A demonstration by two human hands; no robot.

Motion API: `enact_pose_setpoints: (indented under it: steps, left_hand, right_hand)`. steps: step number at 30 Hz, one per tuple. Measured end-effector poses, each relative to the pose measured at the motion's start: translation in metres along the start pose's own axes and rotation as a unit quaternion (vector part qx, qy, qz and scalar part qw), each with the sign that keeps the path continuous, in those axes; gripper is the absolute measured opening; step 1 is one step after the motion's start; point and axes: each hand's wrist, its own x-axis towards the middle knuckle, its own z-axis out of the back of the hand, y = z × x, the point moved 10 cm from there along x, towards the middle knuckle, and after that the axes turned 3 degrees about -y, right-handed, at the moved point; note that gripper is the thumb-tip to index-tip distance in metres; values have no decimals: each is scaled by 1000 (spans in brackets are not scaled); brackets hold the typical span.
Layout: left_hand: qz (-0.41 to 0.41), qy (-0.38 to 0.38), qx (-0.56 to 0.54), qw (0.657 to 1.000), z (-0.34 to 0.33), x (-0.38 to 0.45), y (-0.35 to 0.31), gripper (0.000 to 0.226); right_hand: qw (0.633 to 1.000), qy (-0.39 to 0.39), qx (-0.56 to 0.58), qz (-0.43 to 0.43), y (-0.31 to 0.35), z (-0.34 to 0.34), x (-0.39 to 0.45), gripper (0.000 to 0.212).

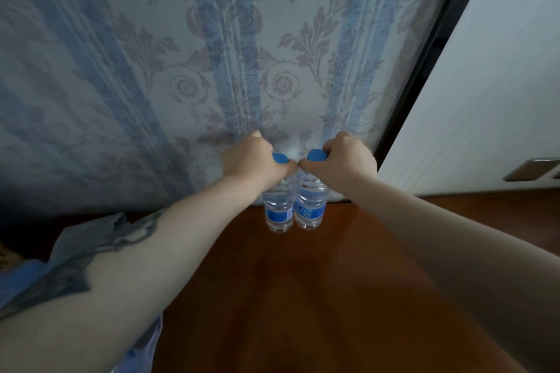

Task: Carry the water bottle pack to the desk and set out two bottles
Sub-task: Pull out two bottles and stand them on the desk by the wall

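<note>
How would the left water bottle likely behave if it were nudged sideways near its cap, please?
The left bottle is tall and narrow, so a push near the blue cap would probably tip it rather than slide it. It looks full, so likely fairly heavy for its size. It touches the right bottle, which might brace it on that side.

Both forearms are bare, with no sleeves showing. The left forearm (100, 254) carries a dark, jagged-edged tattoo along its outer side.

Bottle necks hidden under left hand (253, 160) and right hand (345, 160); pack (75, 245) half behind forearm, cut by left edge.
</note>
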Motion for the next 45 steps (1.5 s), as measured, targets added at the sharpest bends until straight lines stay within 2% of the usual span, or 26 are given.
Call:
enact_pose_setpoints:
  steps: [7,10,14,20,22,26,32,37,45]
  left_hand:
    - [-20,-27,26,999,-24,16,2,58]
    - [11,-29,14,999,-33,17,19,60]
    - [29,-24,-10,999,-38,22,22,60]
    - [20,16,-42,999,-53,13,15,62]
    - [28,18,-69,997,-59,2,20,68]
    - [94,-2,-184,978,-69,-17,42,75]
    - [105,-22,-223,969,-76,-11,33,77]
    - [116,-48,-261,957,-78,-17,37,64]
    - [105,10,-338,935,-90,-15,40,64]
  right_hand:
    - [998,20,-42,-32,-32,-38,22,45]
    - [999,-1,-21,-50,-41,-44,24,44]
    - [999,11,-25,-46,-42,-53,28,38]
    - [999,11,5,-52,-53,-57,16,65]
    - [997,18,34,-74,-64,-58,9,67]
    - [987,4,126,-96,-73,-62,-2,66]
    - [983,21,132,-127,-67,-80,4,67]
    - [984,30,137,-111,-67,-83,6,73]
    - [985,70,147,-58,-60,-86,8,71]
